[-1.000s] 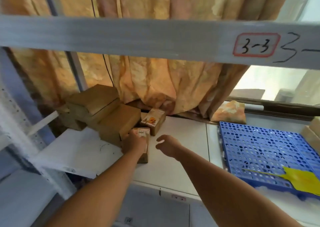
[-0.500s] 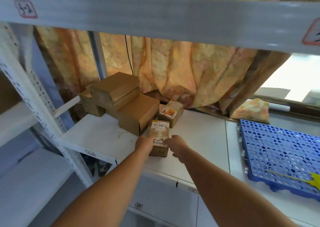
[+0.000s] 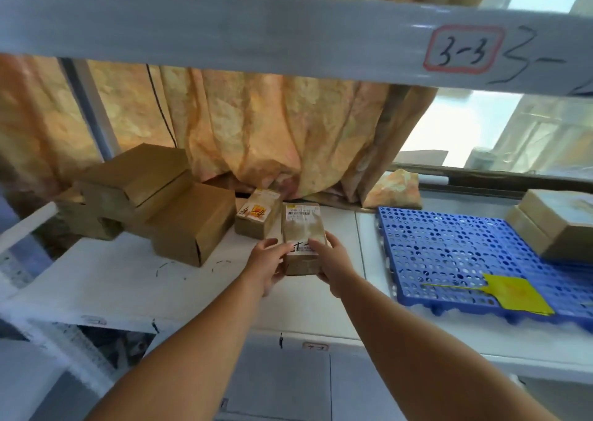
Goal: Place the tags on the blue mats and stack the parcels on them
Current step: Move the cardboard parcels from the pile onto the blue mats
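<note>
A small brown parcel (image 3: 302,232) with a barcode label is held between both hands above the white shelf (image 3: 122,279). My left hand (image 3: 269,261) grips its left side and my right hand (image 3: 330,261) grips its right side. A perforated blue mat (image 3: 449,253) lies on the shelf to the right, with a yellow tag (image 3: 513,293) on its near part. Two stacked parcels (image 3: 555,221) rest on the mat's far right corner. Another small labelled parcel (image 3: 258,216) stands just behind the held one. Larger brown boxes (image 3: 192,221) are piled at the left.
A grey shelf beam (image 3: 256,32) marked 3-3 crosses overhead. An orange curtain (image 3: 272,131) hangs behind the shelf, with a black cable (image 3: 158,106) down it. A white upright post (image 3: 93,112) stands at the back left. A lower shelf shows beneath.
Both hands have closed on the small parcel and lifted it, carrying it rightward toward the blue mat. The view has swung back to the right.
</note>
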`<state>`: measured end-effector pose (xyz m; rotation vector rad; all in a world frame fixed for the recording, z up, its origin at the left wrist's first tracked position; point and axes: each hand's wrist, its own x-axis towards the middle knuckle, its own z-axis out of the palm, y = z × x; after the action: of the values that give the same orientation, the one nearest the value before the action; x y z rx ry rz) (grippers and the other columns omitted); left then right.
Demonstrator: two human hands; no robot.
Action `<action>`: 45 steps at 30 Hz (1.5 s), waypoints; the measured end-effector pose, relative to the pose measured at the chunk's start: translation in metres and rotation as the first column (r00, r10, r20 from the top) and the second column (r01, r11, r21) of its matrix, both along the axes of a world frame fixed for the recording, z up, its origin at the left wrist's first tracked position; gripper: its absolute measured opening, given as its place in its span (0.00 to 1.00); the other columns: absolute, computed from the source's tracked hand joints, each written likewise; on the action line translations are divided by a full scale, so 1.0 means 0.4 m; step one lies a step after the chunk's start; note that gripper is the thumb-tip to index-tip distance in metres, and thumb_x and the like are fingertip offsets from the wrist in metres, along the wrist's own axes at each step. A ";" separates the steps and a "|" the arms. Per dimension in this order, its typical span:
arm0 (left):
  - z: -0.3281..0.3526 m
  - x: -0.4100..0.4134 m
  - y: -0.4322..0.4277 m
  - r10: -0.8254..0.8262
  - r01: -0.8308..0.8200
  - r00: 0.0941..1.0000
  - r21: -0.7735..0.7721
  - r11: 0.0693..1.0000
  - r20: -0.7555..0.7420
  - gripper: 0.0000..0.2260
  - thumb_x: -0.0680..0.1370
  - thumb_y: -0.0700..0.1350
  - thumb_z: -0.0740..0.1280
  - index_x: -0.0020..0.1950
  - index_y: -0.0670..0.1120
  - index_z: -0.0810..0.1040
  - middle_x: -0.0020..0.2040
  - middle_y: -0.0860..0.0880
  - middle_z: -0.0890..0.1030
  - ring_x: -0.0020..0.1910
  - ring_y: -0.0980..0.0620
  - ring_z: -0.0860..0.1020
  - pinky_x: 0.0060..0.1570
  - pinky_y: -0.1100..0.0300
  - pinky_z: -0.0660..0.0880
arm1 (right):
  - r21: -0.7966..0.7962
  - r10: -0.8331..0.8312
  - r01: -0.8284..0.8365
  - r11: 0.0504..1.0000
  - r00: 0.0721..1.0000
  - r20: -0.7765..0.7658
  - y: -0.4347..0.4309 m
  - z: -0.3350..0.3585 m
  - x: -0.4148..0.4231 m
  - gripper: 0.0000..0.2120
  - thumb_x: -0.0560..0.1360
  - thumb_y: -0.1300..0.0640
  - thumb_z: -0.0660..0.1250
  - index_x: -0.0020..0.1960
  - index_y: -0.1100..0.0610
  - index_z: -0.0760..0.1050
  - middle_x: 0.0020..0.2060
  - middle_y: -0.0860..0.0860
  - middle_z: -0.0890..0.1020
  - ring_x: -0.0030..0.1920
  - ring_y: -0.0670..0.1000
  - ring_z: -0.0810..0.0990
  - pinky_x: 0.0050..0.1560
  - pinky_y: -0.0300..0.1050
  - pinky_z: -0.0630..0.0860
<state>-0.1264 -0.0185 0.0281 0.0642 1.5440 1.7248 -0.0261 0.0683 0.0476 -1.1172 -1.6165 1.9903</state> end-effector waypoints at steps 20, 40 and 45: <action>0.188 0.551 0.726 -0.427 0.469 0.876 0.190 0.863 -0.224 0.19 0.78 0.38 0.66 0.67 0.45 0.67 0.50 0.44 0.78 0.43 0.49 0.78 0.36 0.59 0.78 | 0.420 -0.486 0.500 0.757 0.861 -0.148 0.684 0.143 0.557 0.11 0.76 0.46 0.62 0.44 0.51 0.78 0.37 0.50 0.78 0.43 0.53 0.75 0.45 0.48 0.70; 0.254 1.098 1.356 -0.478 0.498 0.860 0.092 0.862 -0.178 0.22 0.78 0.44 0.63 0.72 0.51 0.64 0.66 0.46 0.73 0.63 0.45 0.73 0.57 0.51 0.75 | 0.835 -0.417 0.172 0.523 0.906 0.074 1.264 0.139 1.131 0.25 0.75 0.46 0.66 0.70 0.49 0.65 0.66 0.55 0.65 0.66 0.55 0.69 0.64 0.47 0.67; 0.258 1.162 1.398 -0.539 0.558 0.781 -0.035 0.829 -0.316 0.20 0.81 0.49 0.59 0.73 0.50 0.64 0.66 0.48 0.71 0.61 0.49 0.72 0.59 0.53 0.75 | 0.847 -0.448 0.107 0.521 0.879 0.165 1.302 0.112 1.187 0.34 0.71 0.41 0.69 0.73 0.49 0.62 0.67 0.55 0.60 0.66 0.55 0.69 0.65 0.48 0.71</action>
<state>0.3382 0.5405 0.1314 0.7850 1.4928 1.3206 0.4488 0.5889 0.0925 -1.2469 -2.0244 0.6110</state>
